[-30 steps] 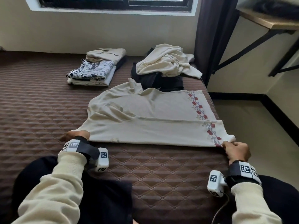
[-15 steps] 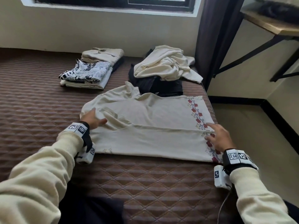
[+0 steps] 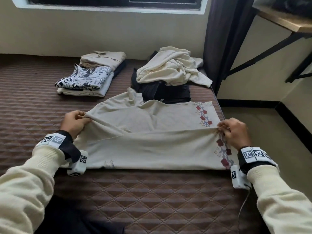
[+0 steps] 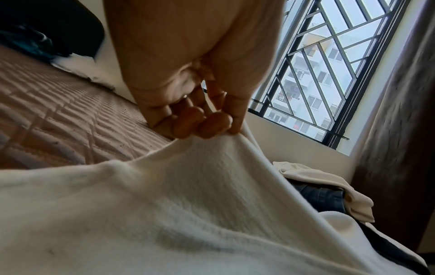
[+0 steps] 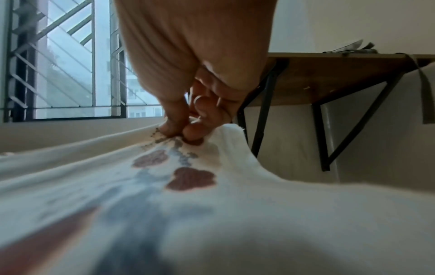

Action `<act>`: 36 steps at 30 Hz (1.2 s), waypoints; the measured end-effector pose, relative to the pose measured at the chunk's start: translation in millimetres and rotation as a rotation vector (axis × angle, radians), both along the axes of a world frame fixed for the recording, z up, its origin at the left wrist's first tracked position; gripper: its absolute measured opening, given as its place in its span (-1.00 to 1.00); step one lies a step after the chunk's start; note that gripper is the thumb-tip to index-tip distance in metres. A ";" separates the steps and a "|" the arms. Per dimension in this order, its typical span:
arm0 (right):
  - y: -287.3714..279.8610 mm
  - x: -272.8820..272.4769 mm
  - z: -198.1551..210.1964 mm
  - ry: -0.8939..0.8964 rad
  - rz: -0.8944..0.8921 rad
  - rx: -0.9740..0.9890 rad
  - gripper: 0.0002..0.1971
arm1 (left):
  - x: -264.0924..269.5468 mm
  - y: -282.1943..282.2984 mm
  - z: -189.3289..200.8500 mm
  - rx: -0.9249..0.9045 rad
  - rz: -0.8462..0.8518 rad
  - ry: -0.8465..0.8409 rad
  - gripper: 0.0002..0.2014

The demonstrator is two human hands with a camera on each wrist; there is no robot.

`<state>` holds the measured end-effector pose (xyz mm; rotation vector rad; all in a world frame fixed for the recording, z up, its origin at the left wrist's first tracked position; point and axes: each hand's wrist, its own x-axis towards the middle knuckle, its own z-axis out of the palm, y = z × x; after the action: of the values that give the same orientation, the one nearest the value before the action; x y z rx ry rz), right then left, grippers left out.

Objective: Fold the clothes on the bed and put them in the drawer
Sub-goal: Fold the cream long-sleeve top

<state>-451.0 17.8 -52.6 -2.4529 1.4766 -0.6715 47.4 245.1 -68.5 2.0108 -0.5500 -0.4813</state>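
A cream garment point(image 3: 152, 146) with a red flower border lies across the brown quilted bed point(image 3: 152, 196), its near part doubled over. My left hand point(image 3: 79, 118) pinches the fold's left end and lifts it off the bed; the left wrist view shows the fingertips point(image 4: 212, 124) bunched on the cream garment point(image 4: 188, 195). My right hand point(image 3: 226, 130) pinches the fold's right end at the flower border; the right wrist view shows thumb and fingers point(image 5: 181, 130) clamped on the cream garment point(image 5: 259, 214). The fold edge is stretched taut between both hands.
Two folded stacks sit at the back left: a newsprint-patterned one point(image 3: 84, 80) and a beige one point(image 3: 103, 59). An unfolded cream top point(image 3: 170, 67) lies on dark clothes point(image 3: 165, 92) at the back right. A dark curtain point(image 3: 224, 39) and wall shelf point(image 3: 283, 22) stand right of the bed.
Both hands left the garment's near corners, reached to the fold line further up, and now pinch and lift it at each end.
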 end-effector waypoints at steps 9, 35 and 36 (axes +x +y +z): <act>37.0 17.2 -23.5 0.161 -0.113 0.243 -0.58 | -15.3 10.3 6.8 -0.029 -0.078 0.192 -0.58; 141.3 305.1 10.0 0.010 0.334 0.300 -0.78 | 8.7 105.2 -38.9 0.287 0.120 0.201 -0.79; 137.2 319.7 9.4 0.030 0.353 0.324 -0.77 | 11.4 105.7 -46.2 0.289 0.122 0.188 -0.76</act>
<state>-131.3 155.0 -43.2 -2.3821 1.0224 -0.2999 58.8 350.9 -114.7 2.2264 -0.2508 -0.6977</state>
